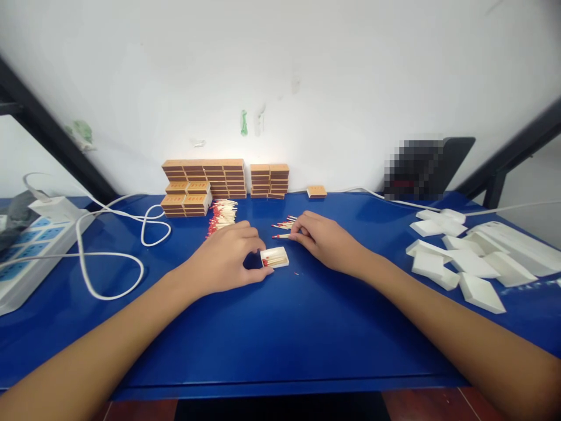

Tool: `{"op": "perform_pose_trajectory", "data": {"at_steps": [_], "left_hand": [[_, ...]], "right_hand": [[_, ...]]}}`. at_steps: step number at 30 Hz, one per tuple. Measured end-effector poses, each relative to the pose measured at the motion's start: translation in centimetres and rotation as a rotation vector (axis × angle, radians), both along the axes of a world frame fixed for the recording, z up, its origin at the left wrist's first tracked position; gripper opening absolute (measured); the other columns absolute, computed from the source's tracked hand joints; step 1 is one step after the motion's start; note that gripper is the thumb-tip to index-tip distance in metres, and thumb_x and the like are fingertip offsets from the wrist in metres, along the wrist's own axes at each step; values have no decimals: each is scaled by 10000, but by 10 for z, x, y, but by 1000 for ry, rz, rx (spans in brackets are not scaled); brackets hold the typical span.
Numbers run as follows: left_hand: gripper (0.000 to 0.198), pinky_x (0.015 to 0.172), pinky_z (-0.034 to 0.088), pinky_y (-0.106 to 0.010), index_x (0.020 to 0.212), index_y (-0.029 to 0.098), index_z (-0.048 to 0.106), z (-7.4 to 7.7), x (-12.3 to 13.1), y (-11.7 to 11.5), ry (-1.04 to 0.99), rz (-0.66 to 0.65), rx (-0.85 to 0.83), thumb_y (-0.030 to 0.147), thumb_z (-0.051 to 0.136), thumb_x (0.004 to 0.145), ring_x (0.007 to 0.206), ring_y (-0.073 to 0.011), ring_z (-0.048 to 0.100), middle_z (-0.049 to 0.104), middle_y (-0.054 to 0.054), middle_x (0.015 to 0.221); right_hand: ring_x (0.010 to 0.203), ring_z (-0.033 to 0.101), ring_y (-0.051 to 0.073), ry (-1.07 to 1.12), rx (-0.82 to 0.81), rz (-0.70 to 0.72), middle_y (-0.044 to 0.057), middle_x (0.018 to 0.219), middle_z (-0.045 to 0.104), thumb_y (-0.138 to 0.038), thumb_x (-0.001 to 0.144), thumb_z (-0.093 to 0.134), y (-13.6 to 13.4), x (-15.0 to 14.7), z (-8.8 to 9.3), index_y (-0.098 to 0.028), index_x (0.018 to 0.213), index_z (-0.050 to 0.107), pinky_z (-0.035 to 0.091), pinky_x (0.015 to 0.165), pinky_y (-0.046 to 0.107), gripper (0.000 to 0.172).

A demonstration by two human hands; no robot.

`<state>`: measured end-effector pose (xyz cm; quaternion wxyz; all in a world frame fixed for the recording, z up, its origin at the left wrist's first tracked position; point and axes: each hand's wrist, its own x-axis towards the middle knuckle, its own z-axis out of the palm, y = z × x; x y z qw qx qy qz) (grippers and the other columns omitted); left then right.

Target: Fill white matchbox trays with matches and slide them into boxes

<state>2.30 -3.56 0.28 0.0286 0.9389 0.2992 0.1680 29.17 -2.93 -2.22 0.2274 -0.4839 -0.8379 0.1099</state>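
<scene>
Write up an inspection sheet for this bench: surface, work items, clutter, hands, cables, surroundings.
Surface: blue table, no spills seen.
Work items: small white tray holding matches; single match; loose matches; match pile.
Clutter: matchbox stacks at the back; white trays at right.
Hands: left hand grips the small white tray's end; right hand pinches the single match.
Cables: white cable looped beside a power strip.
Surroundings: white wall, black frame bars.

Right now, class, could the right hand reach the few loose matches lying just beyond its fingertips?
Probably yes. The loose matches lie on bare table beside the right hand, nothing between; it pinches one match. The left hand holds the tray aside.
</scene>
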Motion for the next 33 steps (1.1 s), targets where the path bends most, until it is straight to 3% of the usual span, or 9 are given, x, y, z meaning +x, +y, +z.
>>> {"op": "perform_pose_trajectory", "data": {"at_steps": [9,23,25,30,33], "left_hand": [[276,775,490,-366,993,167,786,1,1,0,16,26,-15,427,810,905,905,-234,630,711,-48,898],[262,797,500,-381,963,163,777,3,1,-1,19,37,-37,422,781,926,916,-236,622,711,-57,921],[256,797,496,-378,964,165,777,3,1,-1,20,27,-28,419,780,928,913,-235,621,706,-56,916],[252,776,488,-368,988,158,771,1,1,-2,8,-11,33,405,762,941,878,-227,608,691,-56,883],[239,772,488,-361,987,166,765,0,1,-3,7,-27,43,402,742,955,883,-227,606,695,-60,897]], "right_hand": [[809,592,177,-24,-23,34,50,1014,640,-175,1055,556,-18,-11,18,-212,986,640,415,728,295,115],[763,571,170,85,-70,160,15,863,635,-227,1028,612,-21,-19,10,-225,960,668,423,712,301,89],[716,546,162,146,-49,110,-6,780,598,-288,1028,626,-19,-20,9,-226,923,673,407,690,303,131],[632,501,155,238,-50,-185,-1,681,581,-580,952,689,-19,-28,8,-217,708,624,360,607,318,442],[603,495,154,243,-154,-186,1,644,591,-577,892,733,-19,-33,9,-220,654,644,341,566,318,438]]}}
